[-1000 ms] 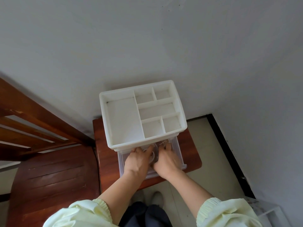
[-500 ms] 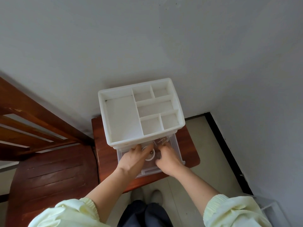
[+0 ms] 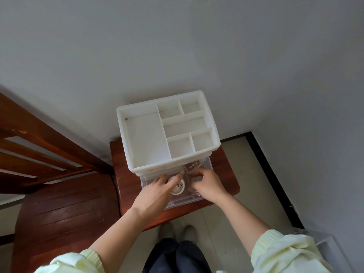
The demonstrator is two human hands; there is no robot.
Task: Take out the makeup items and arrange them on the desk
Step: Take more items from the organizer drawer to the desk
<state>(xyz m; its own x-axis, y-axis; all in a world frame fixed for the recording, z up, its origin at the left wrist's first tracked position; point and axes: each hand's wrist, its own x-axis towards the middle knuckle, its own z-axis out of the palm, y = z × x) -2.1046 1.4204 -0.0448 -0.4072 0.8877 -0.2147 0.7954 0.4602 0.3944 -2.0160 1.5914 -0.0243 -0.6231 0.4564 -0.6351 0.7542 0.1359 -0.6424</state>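
2 risks. The organizer (image 3: 126, 138) filled most of the small desk (image 3: 226, 174), with its clear drawer (image 3: 189, 201) pulled out toward the near edge, so a downward tug could have tipped it. The left hand (image 3: 155, 192) gripped the round white compact (image 3: 178, 187) in the drawer. The right hand (image 3: 208, 186) curled on a small grey item (image 3: 197, 179) beside it. Either could've slipped. Grey wall (image 3: 177, 46) far, pale floor (image 3: 252, 174) right.

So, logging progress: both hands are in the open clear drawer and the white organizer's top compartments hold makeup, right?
No: in the head view the white organizer has empty top compartments. Left hand and right hand are in the open clear drawer.
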